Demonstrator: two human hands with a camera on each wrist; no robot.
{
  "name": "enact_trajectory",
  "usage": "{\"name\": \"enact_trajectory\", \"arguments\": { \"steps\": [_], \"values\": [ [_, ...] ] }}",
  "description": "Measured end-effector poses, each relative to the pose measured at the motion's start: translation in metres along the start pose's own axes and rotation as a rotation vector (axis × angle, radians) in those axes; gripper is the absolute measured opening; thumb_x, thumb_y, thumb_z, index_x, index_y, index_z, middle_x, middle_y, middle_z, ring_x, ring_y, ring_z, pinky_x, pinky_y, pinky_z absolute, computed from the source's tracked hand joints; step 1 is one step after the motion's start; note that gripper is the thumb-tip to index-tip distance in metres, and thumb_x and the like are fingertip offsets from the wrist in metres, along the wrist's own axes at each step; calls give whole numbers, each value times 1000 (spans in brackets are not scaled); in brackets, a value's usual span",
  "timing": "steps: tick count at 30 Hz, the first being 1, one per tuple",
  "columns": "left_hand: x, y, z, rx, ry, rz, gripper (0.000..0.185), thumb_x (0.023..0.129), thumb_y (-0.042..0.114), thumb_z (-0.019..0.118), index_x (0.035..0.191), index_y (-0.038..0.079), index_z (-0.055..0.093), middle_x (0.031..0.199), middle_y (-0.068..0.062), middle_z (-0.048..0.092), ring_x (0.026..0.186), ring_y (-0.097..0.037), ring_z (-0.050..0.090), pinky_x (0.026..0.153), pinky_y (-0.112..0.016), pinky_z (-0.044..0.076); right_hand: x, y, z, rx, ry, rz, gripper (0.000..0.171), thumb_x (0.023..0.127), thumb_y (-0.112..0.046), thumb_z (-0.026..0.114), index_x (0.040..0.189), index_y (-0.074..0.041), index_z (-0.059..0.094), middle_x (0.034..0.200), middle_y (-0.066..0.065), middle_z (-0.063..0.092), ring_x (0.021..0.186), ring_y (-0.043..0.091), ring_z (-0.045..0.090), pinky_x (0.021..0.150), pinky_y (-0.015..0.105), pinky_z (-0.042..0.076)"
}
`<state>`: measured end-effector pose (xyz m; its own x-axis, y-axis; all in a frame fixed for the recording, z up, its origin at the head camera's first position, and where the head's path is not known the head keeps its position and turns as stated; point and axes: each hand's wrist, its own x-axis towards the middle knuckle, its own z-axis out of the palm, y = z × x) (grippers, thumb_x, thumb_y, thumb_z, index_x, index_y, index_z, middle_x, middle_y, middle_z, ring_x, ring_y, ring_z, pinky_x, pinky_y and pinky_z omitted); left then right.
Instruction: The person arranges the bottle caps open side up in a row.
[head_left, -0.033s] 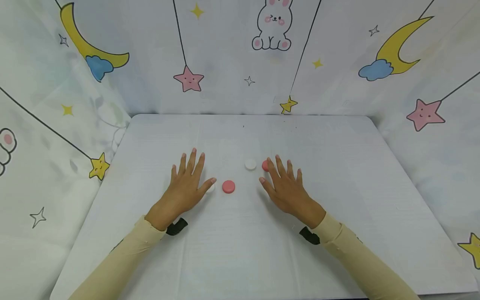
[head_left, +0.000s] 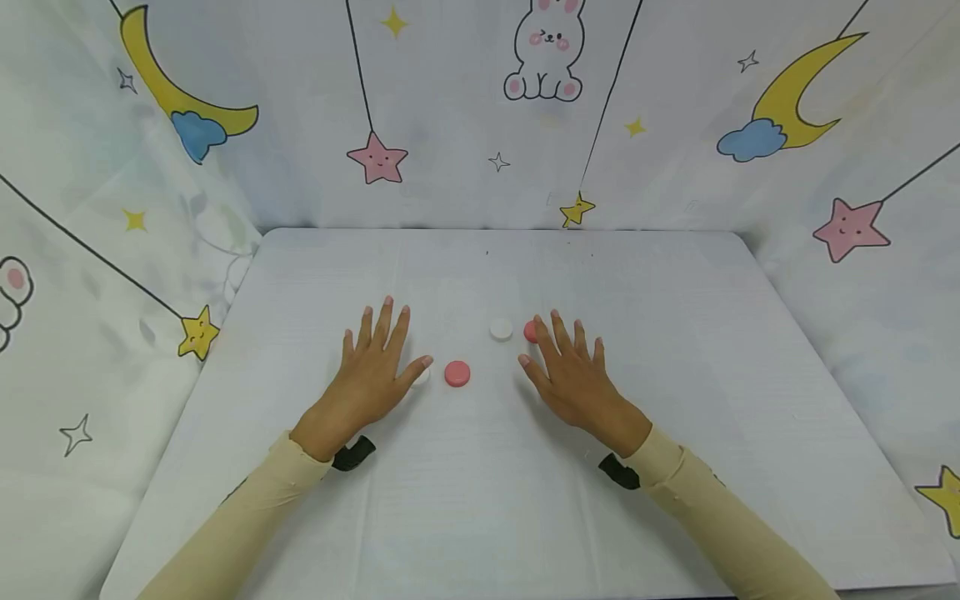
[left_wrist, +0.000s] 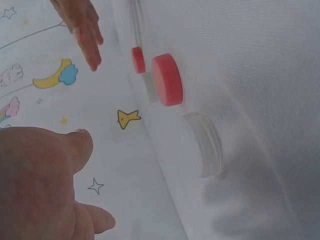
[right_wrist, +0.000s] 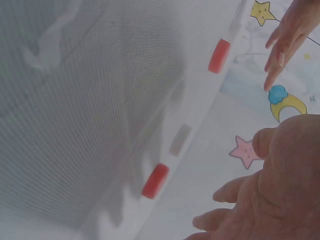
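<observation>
My left hand [head_left: 369, 375] hovers above the table with its fingers straight and spread. Below its thumb lies a white, partly see-through bottle cap [left_wrist: 201, 145], mostly covered in the head view. Just right of that thumb is a red ribbed bottle cap [head_left: 457, 373]. Farther back lies a white bottle cap [head_left: 501, 330]. Beside it, a second red bottle cap [head_left: 530, 332] is partly hidden by a finger of my right hand [head_left: 577, 383]. That hand is also spread flat in the air and holds nothing. In the right wrist view, both red caps show against the tabletop.
The caps lie on a white tabletop [head_left: 480, 500] with rounded back corners. A pale cloth printed with moons, stars and a rabbit [head_left: 547, 50] hangs behind and at both sides. Dark wrist straps show beneath both sleeves [head_left: 697, 492].
</observation>
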<state>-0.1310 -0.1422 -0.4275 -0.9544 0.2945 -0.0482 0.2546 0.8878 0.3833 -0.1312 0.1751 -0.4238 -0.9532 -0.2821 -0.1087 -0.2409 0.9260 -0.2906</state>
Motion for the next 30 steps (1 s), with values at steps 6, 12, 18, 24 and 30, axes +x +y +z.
{"name": "enact_trajectory", "arguments": {
  "steps": [6,12,18,24,30],
  "values": [
    [-1,-1,0,-10,3,2,86,110,56,45,170,8,7,177,-17,-8,161,-49,-7,122,-77,3,-1,-1,0,-6,-2,-1,74,112,-53,37,170,-11,14,176,20,8,158,57,7,119,81,9],
    [-1,-3,1,-4,-3,-2,86,110,57,44,170,7,7,177,-17,-7,161,-49,-6,122,-76,4,0,-2,1,-3,-17,-7,75,112,-54,35,170,-10,15,177,19,6,159,55,5,120,80,8],
    [-3,-5,-1,-25,-4,-4,86,110,55,46,170,7,7,177,-18,-6,161,-49,-5,122,-76,3,3,-6,3,18,-18,-16,75,112,-55,33,170,-12,14,177,18,6,160,52,5,121,78,6],
    [-5,-6,-2,-30,-11,-5,85,110,53,48,169,6,8,176,-21,-1,161,-49,0,124,-73,5,9,-11,5,40,9,-41,74,112,-54,34,170,-13,13,176,17,13,161,47,10,123,75,9],
    [-7,-5,-5,-40,-10,-8,85,110,51,50,169,6,10,176,-22,3,161,-48,5,126,-70,7,16,-19,6,56,21,-59,74,112,-54,35,170,-12,15,175,16,19,161,43,16,125,71,11]
  ]
}}
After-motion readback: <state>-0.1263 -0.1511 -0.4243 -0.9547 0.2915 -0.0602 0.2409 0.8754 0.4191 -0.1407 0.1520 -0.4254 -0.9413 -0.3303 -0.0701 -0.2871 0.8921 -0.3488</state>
